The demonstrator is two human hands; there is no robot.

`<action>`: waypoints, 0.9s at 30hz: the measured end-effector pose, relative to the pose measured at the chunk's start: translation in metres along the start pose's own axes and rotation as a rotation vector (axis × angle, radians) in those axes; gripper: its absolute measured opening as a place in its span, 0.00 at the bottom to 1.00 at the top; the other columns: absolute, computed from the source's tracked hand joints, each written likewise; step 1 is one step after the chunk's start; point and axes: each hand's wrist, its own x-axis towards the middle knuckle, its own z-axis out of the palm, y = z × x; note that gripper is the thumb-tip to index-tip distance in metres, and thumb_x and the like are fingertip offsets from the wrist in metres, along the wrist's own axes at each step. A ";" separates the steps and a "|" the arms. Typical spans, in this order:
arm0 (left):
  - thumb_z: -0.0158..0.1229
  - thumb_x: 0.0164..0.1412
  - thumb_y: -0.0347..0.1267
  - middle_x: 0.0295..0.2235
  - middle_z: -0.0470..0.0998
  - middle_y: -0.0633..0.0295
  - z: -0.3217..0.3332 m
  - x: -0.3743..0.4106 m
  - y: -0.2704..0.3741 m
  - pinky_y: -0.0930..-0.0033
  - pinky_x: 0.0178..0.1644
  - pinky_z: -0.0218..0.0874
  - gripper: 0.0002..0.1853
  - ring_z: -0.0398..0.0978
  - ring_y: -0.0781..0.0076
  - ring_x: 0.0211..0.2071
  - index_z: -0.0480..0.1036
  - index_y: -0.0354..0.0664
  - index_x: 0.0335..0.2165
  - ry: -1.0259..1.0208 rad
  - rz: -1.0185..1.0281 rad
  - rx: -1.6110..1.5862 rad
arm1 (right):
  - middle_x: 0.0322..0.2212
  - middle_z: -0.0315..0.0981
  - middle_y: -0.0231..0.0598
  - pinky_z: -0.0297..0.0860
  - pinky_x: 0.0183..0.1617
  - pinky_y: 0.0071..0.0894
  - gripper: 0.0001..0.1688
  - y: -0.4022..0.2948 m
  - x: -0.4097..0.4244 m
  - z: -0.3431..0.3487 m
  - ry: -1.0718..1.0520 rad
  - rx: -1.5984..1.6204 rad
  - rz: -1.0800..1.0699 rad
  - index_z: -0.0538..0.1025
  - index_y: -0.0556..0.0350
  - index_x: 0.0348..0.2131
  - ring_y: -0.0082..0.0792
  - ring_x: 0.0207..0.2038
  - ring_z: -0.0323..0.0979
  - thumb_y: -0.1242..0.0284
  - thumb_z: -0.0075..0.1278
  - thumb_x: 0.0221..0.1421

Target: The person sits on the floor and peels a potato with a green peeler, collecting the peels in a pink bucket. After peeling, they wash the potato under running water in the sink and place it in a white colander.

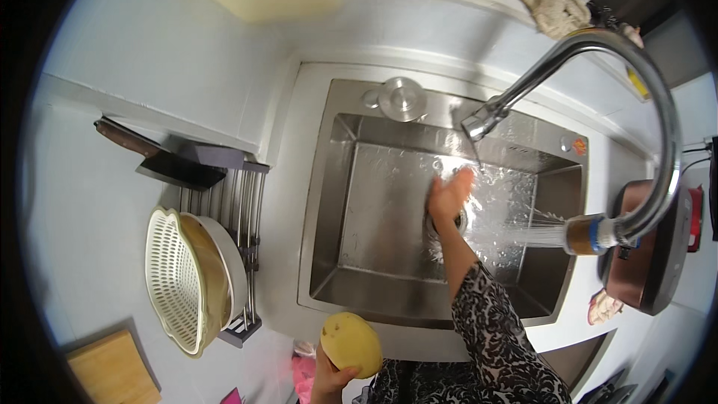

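My left hand (332, 375) grips a large yellow, potato-like fruit or tuber (351, 345) with brown spots, in front of the sink's near edge. My right hand (450, 193) reaches down into the stainless steel sink (387, 224), near the drain (460, 220). It is slightly blurred, its fingers look spread, and nothing shows in it. Water sprays from the faucet's nozzle (583, 234), to the right of this hand, and wets the basin floor.
The curved chrome faucet (667, 123) arches over the sink's right side. At left, a cleaver (179, 168) and white-and-beige colanders (176, 280) rest on a metal rack (247, 235). A wooden board (115, 370) lies lower left. A copper-coloured appliance (645, 247) stands at right.
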 end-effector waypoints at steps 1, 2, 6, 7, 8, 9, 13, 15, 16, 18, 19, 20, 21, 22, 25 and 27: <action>0.67 0.34 0.32 0.43 0.67 0.53 -0.006 -0.001 -0.001 0.64 0.47 0.62 0.44 0.68 0.64 0.44 0.54 0.31 0.50 0.012 0.004 0.009 | 0.55 0.45 0.68 0.42 0.62 0.50 0.43 -0.025 0.005 0.011 -0.012 0.044 -0.180 0.56 0.76 0.52 0.60 0.59 0.44 0.58 0.48 0.49; 0.68 0.34 0.32 0.43 0.67 0.53 -0.013 -0.003 -0.003 0.64 0.47 0.62 0.44 0.68 0.64 0.44 0.54 0.31 0.50 0.040 0.016 0.020 | 0.54 0.46 0.70 0.42 0.62 0.49 0.44 -0.068 0.000 0.010 -0.034 0.016 -0.152 0.54 0.76 0.53 0.60 0.59 0.44 0.57 0.48 0.49; 0.68 0.34 0.33 0.43 0.67 0.53 -0.021 -0.007 0.000 0.64 0.47 0.62 0.44 0.68 0.63 0.44 0.55 0.31 0.50 0.122 0.073 -0.031 | 0.57 0.44 0.59 0.43 0.63 0.43 0.46 -0.121 -0.022 0.020 -0.306 -0.072 -0.368 0.52 0.70 0.55 0.51 0.60 0.44 0.54 0.47 0.50; 0.68 0.34 0.33 0.43 0.68 0.53 -0.023 -0.009 0.001 0.64 0.47 0.62 0.44 0.68 0.63 0.44 0.55 0.31 0.50 0.141 0.066 -0.043 | 0.58 0.44 0.56 0.43 0.63 0.42 0.45 -0.125 -0.028 0.012 -0.502 -0.081 -0.496 0.53 0.68 0.55 0.48 0.61 0.44 0.54 0.46 0.50; 0.68 0.34 0.33 0.43 0.68 0.54 -0.027 -0.010 0.000 0.64 0.47 0.62 0.44 0.68 0.63 0.44 0.55 0.32 0.50 0.156 0.057 -0.054 | 0.58 0.45 0.50 0.43 0.63 0.40 0.43 -0.115 -0.041 0.012 -0.570 0.001 -0.749 0.53 0.65 0.56 0.45 0.61 0.44 0.55 0.46 0.50; 0.68 0.34 0.33 0.43 0.68 0.54 -0.026 -0.012 0.002 0.64 0.47 0.62 0.44 0.68 0.63 0.44 0.55 0.32 0.50 0.162 0.048 -0.067 | 0.58 0.46 0.45 0.44 0.63 0.37 0.42 -0.098 -0.054 0.010 -0.628 0.080 -1.000 0.53 0.62 0.56 0.42 0.61 0.44 0.55 0.46 0.50; 0.67 0.36 0.34 0.43 0.68 0.55 -0.019 -0.020 0.013 0.64 0.46 0.62 0.43 0.68 0.64 0.44 0.55 0.33 0.50 0.173 0.002 -0.066 | 0.60 0.45 0.36 0.45 0.63 0.38 0.41 -0.024 -0.078 -0.042 -0.801 -0.054 -1.513 0.52 0.52 0.58 0.38 0.62 0.43 0.55 0.46 0.51; 0.66 0.37 0.34 0.43 0.68 0.55 -0.013 -0.016 0.021 0.64 0.47 0.62 0.42 0.68 0.64 0.44 0.55 0.33 0.50 0.081 -0.040 -0.064 | 0.60 0.44 0.31 0.45 0.63 0.38 0.39 0.036 -0.064 -0.100 -0.930 -0.055 -1.454 0.53 0.48 0.58 0.35 0.62 0.43 0.56 0.46 0.51; 0.66 0.37 0.34 0.43 0.68 0.55 -0.009 -0.023 0.027 0.63 0.47 0.62 0.42 0.68 0.63 0.45 0.55 0.34 0.50 0.081 -0.028 -0.058 | 0.60 0.43 0.31 0.46 0.62 0.38 0.40 0.065 -0.060 -0.103 -0.968 -0.089 -1.408 0.53 0.48 0.58 0.35 0.62 0.44 0.57 0.48 0.50; 0.65 0.38 0.34 0.44 0.68 0.54 0.004 -0.019 0.034 0.62 0.48 0.62 0.41 0.68 0.63 0.45 0.55 0.34 0.50 0.030 -0.035 -0.042 | 0.60 0.44 0.32 0.48 0.61 0.39 0.40 0.109 -0.043 -0.122 -1.094 -0.206 -1.044 0.55 0.48 0.57 0.37 0.61 0.45 0.59 0.50 0.48; 0.65 0.38 0.34 0.44 0.67 0.54 0.009 -0.017 0.034 0.62 0.48 0.62 0.41 0.68 0.62 0.45 0.55 0.34 0.51 0.027 -0.039 -0.046 | 0.59 0.46 0.33 0.51 0.59 0.40 0.41 0.112 -0.034 -0.133 -1.168 -0.259 -0.749 0.55 0.49 0.57 0.39 0.60 0.46 0.59 0.52 0.47; 0.65 0.38 0.34 0.44 0.67 0.53 0.013 -0.015 0.033 0.61 0.48 0.62 0.42 0.68 0.61 0.45 0.55 0.34 0.51 0.027 -0.039 -0.051 | 0.59 0.47 0.34 0.52 0.58 0.40 0.40 0.106 -0.036 -0.138 -1.032 -0.201 -0.726 0.57 0.49 0.56 0.40 0.59 0.48 0.60 0.52 0.46; 0.65 0.38 0.33 0.44 0.67 0.53 0.017 -0.015 0.033 0.60 0.49 0.62 0.42 0.68 0.61 0.46 0.55 0.34 0.51 0.031 -0.035 -0.051 | 0.58 0.49 0.36 0.54 0.57 0.41 0.40 0.093 -0.041 -0.137 -0.896 -0.137 -0.703 0.58 0.50 0.55 0.41 0.59 0.50 0.61 0.53 0.45; 0.65 0.38 0.34 0.44 0.67 0.52 0.021 -0.014 0.033 0.59 0.49 0.62 0.42 0.68 0.60 0.46 0.54 0.34 0.51 0.036 -0.039 -0.051 | 0.57 0.51 0.37 0.55 0.56 0.41 0.39 0.081 -0.046 -0.134 -0.759 -0.088 -0.670 0.59 0.51 0.55 0.42 0.58 0.52 0.61 0.53 0.44; 0.64 0.38 0.35 0.45 0.67 0.51 0.042 -0.005 0.028 0.57 0.49 0.62 0.43 0.68 0.57 0.46 0.54 0.34 0.52 0.027 -0.051 -0.050 | 0.57 0.51 0.38 0.53 0.59 0.36 0.33 0.029 -0.084 -0.090 -0.904 0.354 -1.056 0.64 0.51 0.51 0.38 0.58 0.52 0.64 0.52 0.44; 0.64 0.38 0.35 0.45 0.67 0.50 0.069 0.011 0.024 0.56 0.49 0.62 0.42 0.68 0.55 0.46 0.54 0.34 0.52 -0.046 -0.065 -0.040 | 0.58 0.50 0.37 0.50 0.61 0.32 0.32 0.028 -0.123 -0.034 -0.633 0.305 -1.471 0.64 0.47 0.52 0.36 0.60 0.48 0.66 0.52 0.46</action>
